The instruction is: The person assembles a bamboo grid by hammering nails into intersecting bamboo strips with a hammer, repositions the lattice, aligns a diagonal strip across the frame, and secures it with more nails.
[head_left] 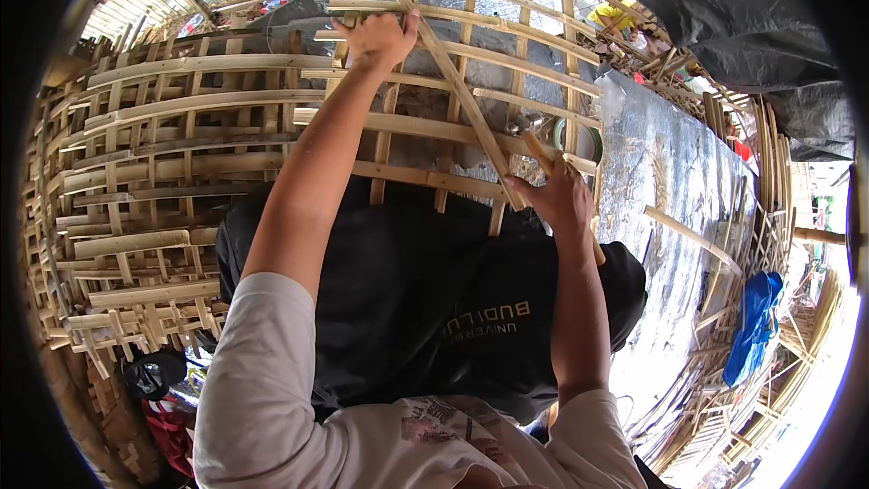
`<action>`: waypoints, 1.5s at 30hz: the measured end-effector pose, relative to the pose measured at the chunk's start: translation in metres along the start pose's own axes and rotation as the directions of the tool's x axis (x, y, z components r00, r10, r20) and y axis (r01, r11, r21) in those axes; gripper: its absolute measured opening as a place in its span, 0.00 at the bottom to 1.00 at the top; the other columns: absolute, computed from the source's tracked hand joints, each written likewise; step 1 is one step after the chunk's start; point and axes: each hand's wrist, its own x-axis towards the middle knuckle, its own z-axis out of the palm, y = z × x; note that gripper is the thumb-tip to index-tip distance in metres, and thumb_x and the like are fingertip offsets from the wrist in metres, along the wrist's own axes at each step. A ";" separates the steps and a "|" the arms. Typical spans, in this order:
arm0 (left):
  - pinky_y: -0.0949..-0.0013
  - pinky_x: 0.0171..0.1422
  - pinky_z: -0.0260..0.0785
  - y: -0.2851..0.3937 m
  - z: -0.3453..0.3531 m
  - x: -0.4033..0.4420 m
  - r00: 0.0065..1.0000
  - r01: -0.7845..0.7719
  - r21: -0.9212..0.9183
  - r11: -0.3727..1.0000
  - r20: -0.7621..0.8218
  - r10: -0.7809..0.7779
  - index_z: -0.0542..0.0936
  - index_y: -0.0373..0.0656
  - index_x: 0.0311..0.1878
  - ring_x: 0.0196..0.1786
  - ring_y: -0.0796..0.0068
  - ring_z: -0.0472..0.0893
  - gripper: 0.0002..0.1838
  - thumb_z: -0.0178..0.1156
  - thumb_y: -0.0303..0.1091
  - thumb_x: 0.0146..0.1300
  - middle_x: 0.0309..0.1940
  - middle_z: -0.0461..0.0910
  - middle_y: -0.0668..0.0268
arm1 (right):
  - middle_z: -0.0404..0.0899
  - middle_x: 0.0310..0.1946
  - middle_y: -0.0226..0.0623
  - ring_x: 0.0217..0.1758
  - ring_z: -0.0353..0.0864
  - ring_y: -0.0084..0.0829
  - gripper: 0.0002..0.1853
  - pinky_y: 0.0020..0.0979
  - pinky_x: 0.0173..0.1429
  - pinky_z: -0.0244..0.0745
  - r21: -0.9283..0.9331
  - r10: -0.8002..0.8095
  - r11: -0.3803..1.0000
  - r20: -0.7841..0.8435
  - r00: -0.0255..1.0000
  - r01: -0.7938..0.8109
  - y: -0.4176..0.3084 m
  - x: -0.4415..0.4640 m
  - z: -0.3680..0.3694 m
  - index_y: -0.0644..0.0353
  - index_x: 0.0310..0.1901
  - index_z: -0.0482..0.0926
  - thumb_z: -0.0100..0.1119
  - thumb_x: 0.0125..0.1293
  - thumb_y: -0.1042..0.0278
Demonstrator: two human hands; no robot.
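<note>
A lattice of split bamboo slats (471, 133) lies in front of me, partly over my lap. One loose-looking bamboo strip (460, 91) crosses it diagonally. My left hand (378, 39) is closed on the lattice's upper left part, its thumb beside the diagonal strip. Lower right, my right hand (563, 195) is wrapped round a wooden stick (539, 152), with its thumb near the strip's lower end. Whether the stick is a tool's handle, I cannot tell. A greenish ring (590, 147) shows under the slats just beyond that hand.
More bamboo lattice panels (172, 163) are stacked at left. Dark cloth with lettering (425, 308) covers my lap. A grey sheet (674, 177) spreads on the right, with a bamboo piece (692, 237) on it. Farther right is a blue bag (753, 326). A person in yellow (615, 18) is at the back.
</note>
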 end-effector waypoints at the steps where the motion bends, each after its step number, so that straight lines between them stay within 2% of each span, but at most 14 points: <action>1: 0.20 0.74 0.33 0.000 0.003 0.002 1.000 0.012 -0.017 1.000 0.015 -0.012 0.87 0.43 0.44 0.62 0.46 0.78 0.42 0.32 0.70 0.71 0.46 0.85 0.50 | 0.84 0.45 0.52 0.54 0.83 0.49 0.45 0.46 0.57 0.77 0.001 -0.001 1.000 0.000 1.000 0.001 0.000 0.000 0.001 0.64 0.47 0.77 0.70 0.45 0.24; 3: 0.20 0.75 0.28 -0.001 0.006 0.007 0.998 0.039 -0.051 0.998 0.048 -0.036 0.87 0.44 0.45 0.62 0.44 0.78 0.45 0.28 0.71 0.71 0.46 0.86 0.50 | 0.84 0.45 0.52 0.54 0.83 0.49 0.45 0.46 0.57 0.77 0.003 -0.007 1.000 -0.005 1.000 0.007 0.001 0.000 0.002 0.64 0.46 0.77 0.70 0.45 0.24; 6: 0.21 0.76 0.27 -0.001 -0.003 0.012 0.978 0.082 -0.116 0.990 0.201 -0.057 0.85 0.44 0.50 0.66 0.45 0.76 0.45 0.27 0.72 0.70 0.52 0.84 0.50 | 0.84 0.44 0.52 0.53 0.83 0.49 0.45 0.46 0.56 0.78 0.001 -0.020 1.000 -0.021 1.000 0.020 0.002 0.000 0.002 0.64 0.46 0.77 0.70 0.45 0.23; 12: 0.25 0.77 0.24 -0.010 0.010 0.032 0.971 0.128 -0.188 0.974 0.223 -0.085 0.79 0.51 0.64 0.77 0.46 0.61 0.45 0.33 0.77 0.65 0.69 0.70 0.50 | 0.85 0.42 0.53 0.50 0.85 0.50 0.46 0.45 0.53 0.79 -0.016 -0.044 0.999 -0.054 0.998 0.043 0.001 0.000 0.003 0.64 0.45 0.77 0.70 0.44 0.23; 15: 0.27 0.78 0.21 -0.012 0.011 0.035 0.965 0.134 -0.234 0.963 0.253 -0.073 0.74 0.57 0.70 0.79 0.46 0.55 0.44 0.35 0.77 0.64 0.73 0.66 0.53 | 0.85 0.41 0.53 0.49 0.85 0.50 0.46 0.46 0.53 0.79 -0.011 -0.053 0.999 -0.062 0.997 0.052 0.003 0.001 0.006 0.65 0.45 0.77 0.70 0.44 0.23; 21: 0.28 0.78 0.19 -0.014 0.012 0.039 0.958 0.136 -0.233 0.963 0.277 -0.069 0.67 0.69 0.74 0.81 0.48 0.51 0.41 0.35 0.77 0.64 0.77 0.61 0.61 | 0.84 0.43 0.53 0.51 0.84 0.50 0.47 0.46 0.55 0.78 -0.010 -0.011 1.000 -0.031 0.999 0.011 -0.003 -0.001 -0.001 0.65 0.46 0.77 0.70 0.43 0.23; 27: 0.26 0.77 0.21 -0.021 0.025 0.046 0.969 0.088 -0.270 0.959 0.247 -0.019 0.66 0.74 0.74 0.81 0.49 0.52 0.39 0.33 0.78 0.64 0.76 0.62 0.65 | 0.84 0.48 0.52 0.56 0.82 0.49 0.48 0.45 0.59 0.77 0.015 0.008 1.000 0.004 1.000 -0.008 -0.002 0.001 -0.001 0.65 0.49 0.77 0.71 0.44 0.24; 32: 0.26 0.77 0.21 -0.022 0.030 0.046 0.975 0.104 -0.250 0.963 0.216 -0.050 0.68 0.73 0.73 0.81 0.50 0.53 0.40 0.35 0.79 0.63 0.76 0.62 0.65 | 0.84 0.46 0.52 0.56 0.82 0.49 0.48 0.44 0.58 0.77 0.035 0.016 0.999 0.038 0.999 -0.017 -0.003 0.002 -0.004 0.66 0.50 0.77 0.71 0.44 0.25; 34: 0.26 0.77 0.21 -0.021 0.026 0.044 0.978 0.087 -0.237 0.968 0.205 -0.037 0.69 0.72 0.73 0.81 0.50 0.52 0.41 0.37 0.79 0.61 0.76 0.62 0.65 | 0.84 0.45 0.52 0.54 0.83 0.49 0.47 0.44 0.57 0.77 0.025 -0.023 0.999 -0.016 1.000 0.023 -0.001 0.002 -0.001 0.66 0.50 0.77 0.72 0.44 0.25; 36: 0.28 0.78 0.21 -0.022 0.028 0.048 0.973 0.148 -0.250 0.957 0.212 -0.095 0.69 0.69 0.73 0.82 0.50 0.49 0.43 0.39 0.80 0.60 0.77 0.61 0.60 | 0.84 0.43 0.52 0.52 0.84 0.49 0.47 0.45 0.56 0.78 0.027 -0.016 0.999 -0.022 1.000 0.017 0.001 -0.001 0.000 0.67 0.49 0.78 0.71 0.44 0.25; 38: 0.34 0.80 0.23 -0.020 0.012 0.039 0.964 0.162 -0.306 0.938 0.250 -0.085 0.67 0.61 0.75 0.82 0.50 0.48 0.47 0.43 0.81 0.59 0.77 0.57 0.52 | 0.83 0.42 0.51 0.50 0.84 0.48 0.48 0.45 0.55 0.78 0.046 -0.008 0.999 0.019 1.000 0.007 -0.003 -0.001 -0.005 0.68 0.48 0.78 0.71 0.44 0.24; 40: 0.38 0.81 0.23 -0.032 0.027 0.057 0.960 0.183 -0.435 0.882 0.274 -0.064 0.66 0.58 0.76 0.82 0.51 0.47 0.47 0.47 0.79 0.59 0.78 0.55 0.53 | 0.83 0.44 0.51 0.50 0.84 0.48 0.49 0.46 0.54 0.78 0.050 -0.022 0.999 0.021 1.000 0.021 -0.001 0.001 -0.003 0.69 0.50 0.77 0.70 0.45 0.24; 43: 0.42 0.81 0.28 -0.023 0.005 0.042 0.945 0.234 -0.329 0.915 0.298 -0.135 0.64 0.57 0.77 0.83 0.53 0.46 0.47 0.49 0.76 0.60 0.79 0.53 0.53 | 0.82 0.45 0.54 0.52 0.83 0.50 0.50 0.47 0.55 0.77 0.061 -0.036 0.998 0.036 0.999 0.034 -0.003 0.002 -0.006 0.69 0.51 0.75 0.69 0.47 0.23; 45: 0.41 0.81 0.33 -0.028 0.009 0.050 0.945 0.237 -0.375 0.896 0.304 -0.122 0.62 0.54 0.78 0.83 0.53 0.46 0.49 0.50 0.76 0.61 0.80 0.53 0.54 | 0.82 0.43 0.53 0.51 0.83 0.50 0.49 0.46 0.55 0.77 0.050 -0.046 0.998 0.020 0.999 0.045 -0.005 0.003 -0.009 0.70 0.51 0.75 0.69 0.47 0.23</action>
